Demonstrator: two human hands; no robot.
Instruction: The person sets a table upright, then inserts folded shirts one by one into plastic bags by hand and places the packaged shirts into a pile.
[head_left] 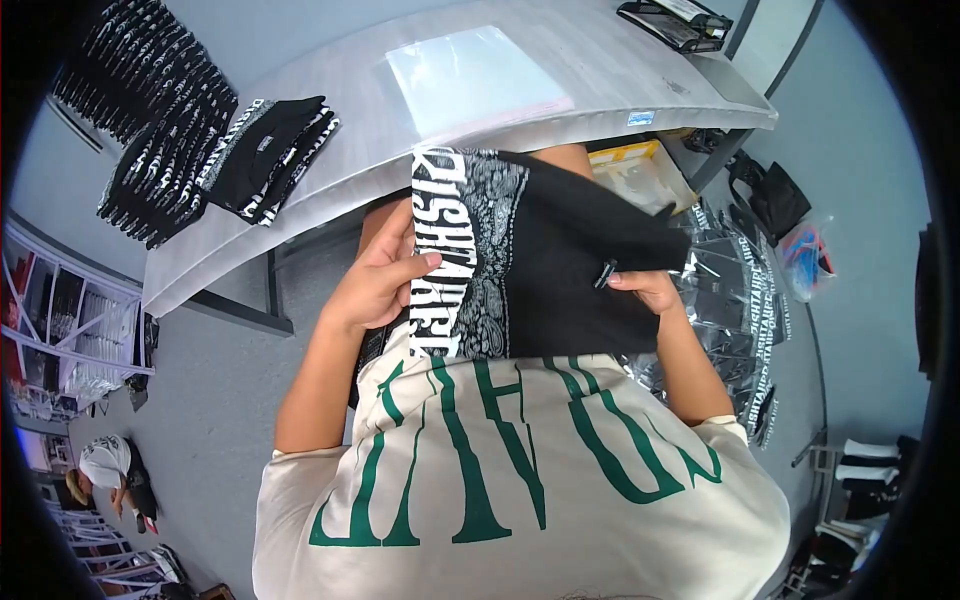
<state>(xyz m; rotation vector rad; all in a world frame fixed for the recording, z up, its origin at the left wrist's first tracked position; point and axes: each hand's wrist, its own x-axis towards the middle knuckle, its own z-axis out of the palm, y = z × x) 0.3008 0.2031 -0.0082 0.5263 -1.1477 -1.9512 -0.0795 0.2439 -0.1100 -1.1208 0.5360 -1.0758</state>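
Observation:
A black garment [590, 250] with white lettering and a paisley band lies spread over my lap, below the table edge. At its lettered left end, my left hand [390, 270] grips the fabric, thumb on top and fingers partly hidden underneath. My right hand [652, 290] pinches the garment's right part, the thumb beside a small dark label [605, 274]. On the table above the garment is a stack of clear plastic bags [475, 80]. A small pile of folded black garments [265, 160] sits at the table's left.
Tall stacks of folded black garments [150, 110] stand at the table's [340, 60] far left. Bagged garments [725, 290] are piled at right, near a yellow-edged tray [645, 172]. A black file tray [680, 22] is at the back right. Another person [110, 465] bends near shelves at lower left.

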